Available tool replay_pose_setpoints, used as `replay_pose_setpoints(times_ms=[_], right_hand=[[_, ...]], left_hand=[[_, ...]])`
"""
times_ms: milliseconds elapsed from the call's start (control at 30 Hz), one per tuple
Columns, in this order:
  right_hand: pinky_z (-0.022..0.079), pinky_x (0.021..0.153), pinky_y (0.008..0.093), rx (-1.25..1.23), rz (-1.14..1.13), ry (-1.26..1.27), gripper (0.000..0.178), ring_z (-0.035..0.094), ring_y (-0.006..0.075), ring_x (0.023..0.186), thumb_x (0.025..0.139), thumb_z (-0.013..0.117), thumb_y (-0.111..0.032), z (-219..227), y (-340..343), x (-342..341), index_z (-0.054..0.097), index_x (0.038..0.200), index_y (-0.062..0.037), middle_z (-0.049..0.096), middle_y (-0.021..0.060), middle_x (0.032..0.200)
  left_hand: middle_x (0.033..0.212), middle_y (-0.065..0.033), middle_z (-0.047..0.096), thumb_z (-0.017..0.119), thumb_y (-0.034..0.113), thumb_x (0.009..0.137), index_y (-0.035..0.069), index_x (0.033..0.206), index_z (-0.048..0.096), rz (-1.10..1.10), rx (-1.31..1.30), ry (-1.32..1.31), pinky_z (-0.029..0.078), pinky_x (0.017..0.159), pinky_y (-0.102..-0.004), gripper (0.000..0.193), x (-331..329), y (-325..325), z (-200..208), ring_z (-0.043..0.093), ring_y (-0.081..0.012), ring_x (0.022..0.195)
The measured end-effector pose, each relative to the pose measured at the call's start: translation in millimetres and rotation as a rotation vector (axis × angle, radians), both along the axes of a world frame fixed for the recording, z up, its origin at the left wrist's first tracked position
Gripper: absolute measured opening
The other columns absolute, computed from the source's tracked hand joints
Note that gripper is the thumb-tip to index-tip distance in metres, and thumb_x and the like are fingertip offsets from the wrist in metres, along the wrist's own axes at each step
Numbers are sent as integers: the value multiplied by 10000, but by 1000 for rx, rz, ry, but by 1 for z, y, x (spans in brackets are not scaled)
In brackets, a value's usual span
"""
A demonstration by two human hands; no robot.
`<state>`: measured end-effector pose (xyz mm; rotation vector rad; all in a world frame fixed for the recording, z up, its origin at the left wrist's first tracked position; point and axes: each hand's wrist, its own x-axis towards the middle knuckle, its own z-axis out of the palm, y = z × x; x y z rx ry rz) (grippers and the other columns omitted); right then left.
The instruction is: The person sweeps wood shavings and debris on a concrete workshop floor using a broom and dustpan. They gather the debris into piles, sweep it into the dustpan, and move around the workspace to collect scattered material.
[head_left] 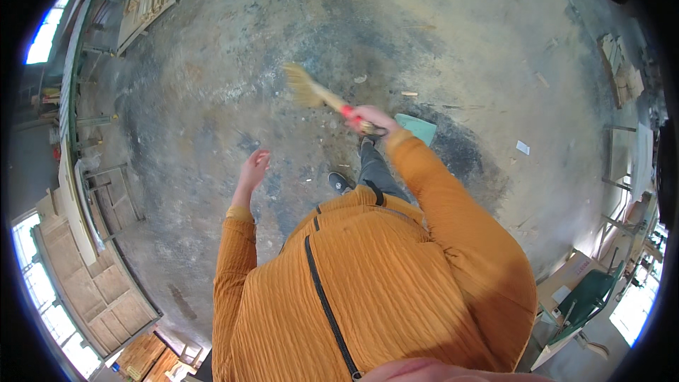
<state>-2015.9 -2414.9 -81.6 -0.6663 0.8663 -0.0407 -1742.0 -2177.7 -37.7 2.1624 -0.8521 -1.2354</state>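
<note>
In my right hand (369, 119) is the handle of a short hand broom (311, 90), with straw-coloured bristles and red bands on its grip. The hand is closed, and the broom points away to the left above the concrete floor, slightly blurred. My left hand (255, 166) hangs over the floor at the left, its fingers loosely bent and nothing in them. A pale green dustpan (417, 128) lies on the floor just right of my right hand, partly covered by my wrist and sleeve.
Wood scraps such as a small strip (409, 93) and a white paper piece (523, 147) are on the stained floor (212, 85). Stacked boards (150, 0) lie far left, near a long bench (68, 120). A green chair (588, 297) stands at the lower right.
</note>
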Motion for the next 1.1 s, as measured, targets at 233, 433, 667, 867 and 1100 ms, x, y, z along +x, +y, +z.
replay_pose_setpoints(times_ms=[233,433,667,867,1100], right_hand=[[394,356,275,174,-759,306,82,489,166,406,734,539,-103,-62,-83,-256,494,722,-36,501,74,550],[391,365,290,-28,-1455,527,92,472,166,437,724,489,-51,-54,-161,-304,404,760,-61,445,47,570],[400,449,216,249,-1439,-391,118,445,103,490,763,509,-44,37,-156,-124,410,702,-64,434,9,598],[411,460,201,767,-795,-482,76,457,79,512,789,513,-58,87,-192,24,444,786,-25,466,12,675],[423,429,227,230,-209,-156,154,487,90,516,768,527,-45,26,-259,216,477,902,12,512,29,695]], left_hand=[[869,-84,603,449,203,829,57,1036,548,35,602,-153,484,581,-286,272,35,9,17,596,-169,731],[849,-80,603,439,189,838,84,1061,537,81,434,4,472,515,-306,264,34,-56,25,596,-166,665],[890,-92,609,478,183,843,53,1067,530,-65,490,11,487,594,-290,264,66,-135,11,596,-181,730],[903,-107,616,473,211,837,50,1056,539,-104,409,28,484,682,-311,279,119,-215,-18,607,-196,759],[850,-115,625,493,267,818,88,1028,564,-271,383,-78,469,674,-336,285,224,-284,-30,612,-214,704]])
